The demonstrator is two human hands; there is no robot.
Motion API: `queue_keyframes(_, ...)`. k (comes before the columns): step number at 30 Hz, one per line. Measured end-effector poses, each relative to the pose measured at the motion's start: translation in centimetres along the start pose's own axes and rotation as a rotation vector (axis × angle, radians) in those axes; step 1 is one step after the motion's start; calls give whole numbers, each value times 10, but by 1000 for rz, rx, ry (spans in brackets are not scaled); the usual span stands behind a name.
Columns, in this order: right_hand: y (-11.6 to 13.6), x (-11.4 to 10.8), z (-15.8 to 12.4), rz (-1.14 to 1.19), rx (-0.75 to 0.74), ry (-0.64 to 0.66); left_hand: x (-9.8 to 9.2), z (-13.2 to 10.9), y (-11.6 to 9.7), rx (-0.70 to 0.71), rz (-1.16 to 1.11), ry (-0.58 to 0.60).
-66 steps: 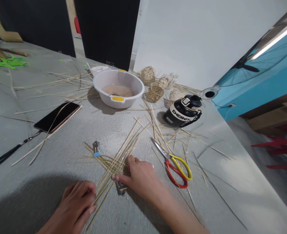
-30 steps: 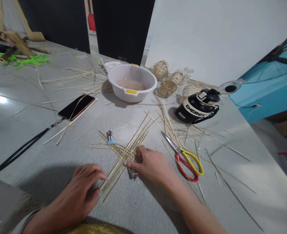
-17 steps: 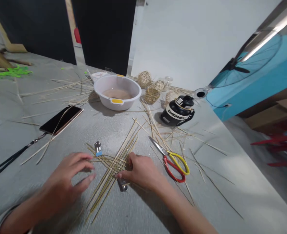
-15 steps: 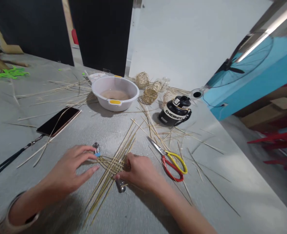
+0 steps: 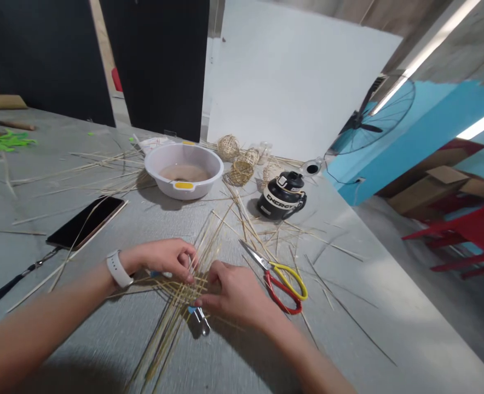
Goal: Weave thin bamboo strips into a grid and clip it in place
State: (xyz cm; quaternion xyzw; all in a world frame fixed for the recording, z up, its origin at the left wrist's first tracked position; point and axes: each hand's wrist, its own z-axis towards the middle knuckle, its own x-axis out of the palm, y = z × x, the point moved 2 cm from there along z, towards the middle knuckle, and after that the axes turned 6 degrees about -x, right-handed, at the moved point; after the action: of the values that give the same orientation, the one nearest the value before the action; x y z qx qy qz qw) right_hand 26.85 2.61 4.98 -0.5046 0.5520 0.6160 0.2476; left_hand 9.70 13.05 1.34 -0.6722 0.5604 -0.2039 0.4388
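Note:
Thin bamboo strips cross in a small loose weave (image 5: 180,295) on the grey table, their long ends spreading out in several directions. My left hand (image 5: 166,257), wearing a white wristband (image 5: 119,269), reaches over the weave's upper left with fingers curled and pinched on strips. At the right edge, my right hand (image 5: 234,287) has thumb and forefinger closed on the weave. A clip with blue and shiny metal parts (image 5: 202,322) sits at the near edge beside the right thumb. Another blue piece (image 5: 155,273) shows partly under my left hand.
Scissors (image 5: 278,279) with red and yellow handles lie to the right. Behind stand a basin of water (image 5: 184,190), woven balls (image 5: 228,148) and a black jug (image 5: 282,197). A phone (image 5: 85,221) with a strap lies left; loose strips are scattered around.
My left hand has moved right and forward over the weave, its fingers going from spread to curled on strips. My right hand stays at the right edge. The view has shifted slightly.

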Motion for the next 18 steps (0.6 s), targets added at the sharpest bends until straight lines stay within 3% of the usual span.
queue_keyframes(8, -18, -24, 1, 271, 8, -25, 0, -2, -1, 66, -118, 2)
queue_keyframes(14, -14, -7, 1, 172, -116, -4, 6, 4, -6, 13, -144, -3)
queue_keyframes(18, -12, -2, 3, 224, -141, 8, 10, 11, -8, 28, -224, -30)
